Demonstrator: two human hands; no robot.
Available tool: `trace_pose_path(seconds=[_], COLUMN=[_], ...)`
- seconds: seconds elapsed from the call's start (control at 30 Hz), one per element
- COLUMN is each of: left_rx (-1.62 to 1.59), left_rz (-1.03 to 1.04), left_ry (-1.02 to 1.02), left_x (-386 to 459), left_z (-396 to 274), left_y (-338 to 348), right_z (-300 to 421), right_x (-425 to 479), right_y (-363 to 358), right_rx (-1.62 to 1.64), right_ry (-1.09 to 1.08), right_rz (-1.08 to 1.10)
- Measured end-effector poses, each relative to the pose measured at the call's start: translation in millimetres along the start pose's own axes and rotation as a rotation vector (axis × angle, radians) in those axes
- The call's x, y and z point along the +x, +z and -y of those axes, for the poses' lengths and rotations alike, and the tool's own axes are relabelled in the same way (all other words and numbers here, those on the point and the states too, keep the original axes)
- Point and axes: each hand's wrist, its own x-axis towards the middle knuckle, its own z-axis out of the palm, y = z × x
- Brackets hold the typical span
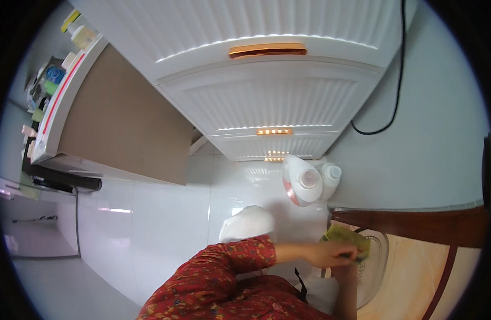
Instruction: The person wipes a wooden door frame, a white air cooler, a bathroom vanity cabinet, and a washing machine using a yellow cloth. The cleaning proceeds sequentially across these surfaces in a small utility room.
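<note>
Both hands are close together right of centre, in front of the body in a red floral garment. My left hand reaches across with its fingers closed at the lower edge of a yellow-green item, perhaps a cloth or soft packet. My right hand comes up from below and meets the left at the same item. Its fingers are mostly hidden and blurred, so its hold cannot be told. A dark strap end hangs by the garment.
Two white plastic bottles stand on the glossy tiled floor before a white ribbed drawer cabinet. White footwear shows below them. A doormat lies beyond a brown threshold. A black cable hangs at right; a counter with toiletries stands left.
</note>
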Motion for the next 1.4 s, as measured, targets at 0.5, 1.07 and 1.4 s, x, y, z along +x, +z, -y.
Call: trace_pose_path(seconds=[0.5,1.07,1.4], left_rx=[0.258,1.789,2.016], left_rz=[-0.498,-1.469,-1.874], left_ry=[-0.111,0.01,0.138], left_x=[-5.1,-250.4,-418.9], left_z=[28.5,-170.9,-271.9], left_y=[14.2,-84.0,-133.0], right_z=[-23.7,8.9,-27.0], right_x=[26.8,138.7,171.3], right_y=[25.9,215.5,323.4], right_rx=[0.051,0.558,0.488], right_ry=[-0.06,0.199,0.483], right_rz=[0.135,0.535,0.684])
